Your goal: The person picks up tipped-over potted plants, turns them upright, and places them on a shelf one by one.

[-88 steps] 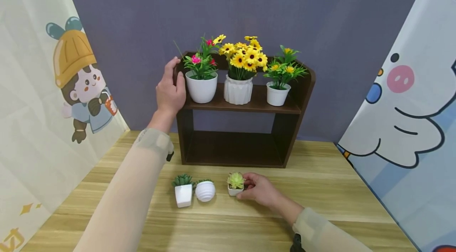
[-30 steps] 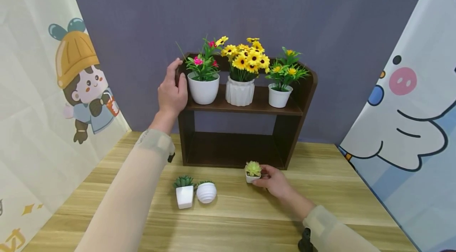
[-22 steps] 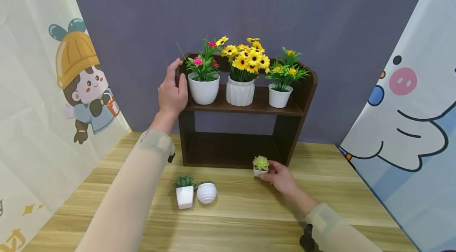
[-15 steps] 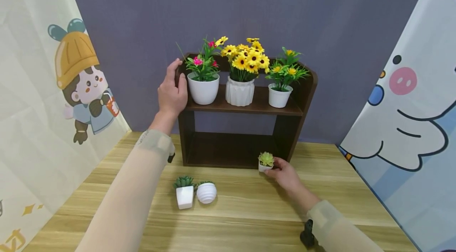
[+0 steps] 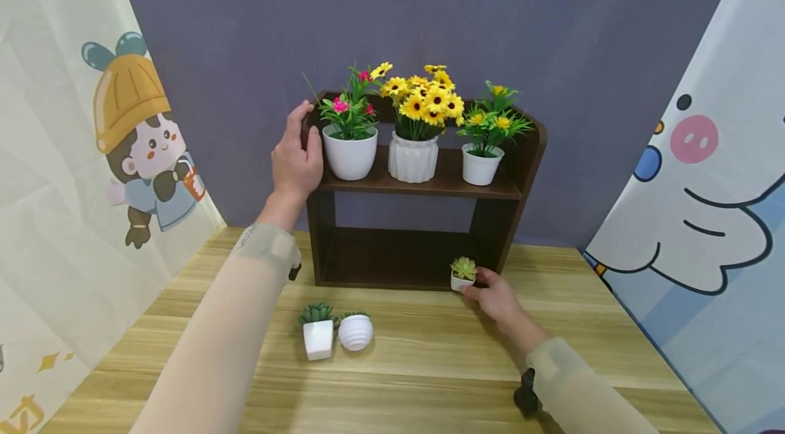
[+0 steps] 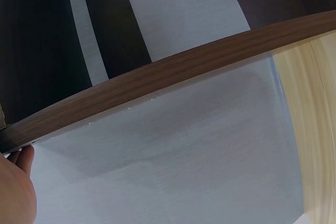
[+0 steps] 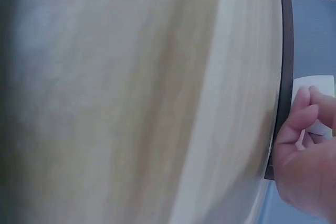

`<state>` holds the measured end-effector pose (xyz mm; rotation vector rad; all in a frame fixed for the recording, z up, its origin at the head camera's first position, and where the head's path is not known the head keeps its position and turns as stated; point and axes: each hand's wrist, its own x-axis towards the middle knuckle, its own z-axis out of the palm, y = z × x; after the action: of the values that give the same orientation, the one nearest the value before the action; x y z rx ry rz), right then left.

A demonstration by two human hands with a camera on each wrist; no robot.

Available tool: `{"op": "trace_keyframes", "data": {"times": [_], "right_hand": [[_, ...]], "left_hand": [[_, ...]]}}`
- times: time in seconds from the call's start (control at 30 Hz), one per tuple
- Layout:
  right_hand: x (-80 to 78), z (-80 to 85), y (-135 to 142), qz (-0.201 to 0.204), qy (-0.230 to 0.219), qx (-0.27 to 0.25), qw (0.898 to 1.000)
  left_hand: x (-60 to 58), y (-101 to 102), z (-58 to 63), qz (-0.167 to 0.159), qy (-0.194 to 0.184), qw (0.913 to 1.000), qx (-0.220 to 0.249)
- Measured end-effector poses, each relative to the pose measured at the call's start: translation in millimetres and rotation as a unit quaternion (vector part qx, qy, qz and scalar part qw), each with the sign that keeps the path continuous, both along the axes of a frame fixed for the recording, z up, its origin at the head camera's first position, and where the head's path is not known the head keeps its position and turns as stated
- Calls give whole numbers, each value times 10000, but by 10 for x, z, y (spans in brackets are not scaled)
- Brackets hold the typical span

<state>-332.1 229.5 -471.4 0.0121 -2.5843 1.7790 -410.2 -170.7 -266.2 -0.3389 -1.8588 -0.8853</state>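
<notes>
My right hand [image 5: 499,299] pinches a small square white pot with a light green succulent [image 5: 463,270], at the right front edge of the lower board of the dark brown shelf [image 5: 392,264]. In the right wrist view the fingers and thumb close on the white pot [image 7: 321,83], partly hidden behind them. My left hand [image 5: 296,158] holds the shelf's upper left side panel; in the left wrist view its fingertips [image 6: 25,158] touch the panel's outer side. On the tabletop lie a dark green succulent in a tapered white pot [image 5: 317,338] and a ribbed round white pot [image 5: 356,332].
The upper board bears a pink-flowered plant [image 5: 349,151], a pot of yellow daisies [image 5: 413,155] and a smaller yellow-flowered plant [image 5: 480,165]. Behind stands a grey-blue cloth [image 5: 429,11]. Light wood tabletop [image 5: 392,393] stretches in front of the shelf.
My right hand has carried the light green succulent from the table in front, rightward and forward to the lower board's edge. The left hand has stayed on the shelf's side.
</notes>
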Motion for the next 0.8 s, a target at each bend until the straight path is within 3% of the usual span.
{"op": "trace_keyframes", "data": {"times": [0.13, 0.4, 0.8], "right_hand": [[4, 20, -23, 20, -275, -300, 9992], [9, 27, -68, -37, -276, -620, 9977], [25, 47, -157, -605, -261, -611, 9960]], "left_hand": [[9, -3, 2, -8, -32, 10000, 20], [13, -10, -2, -9, -104, 9999, 19], [27, 6, 7, -22, 6, 10000, 19]]}}
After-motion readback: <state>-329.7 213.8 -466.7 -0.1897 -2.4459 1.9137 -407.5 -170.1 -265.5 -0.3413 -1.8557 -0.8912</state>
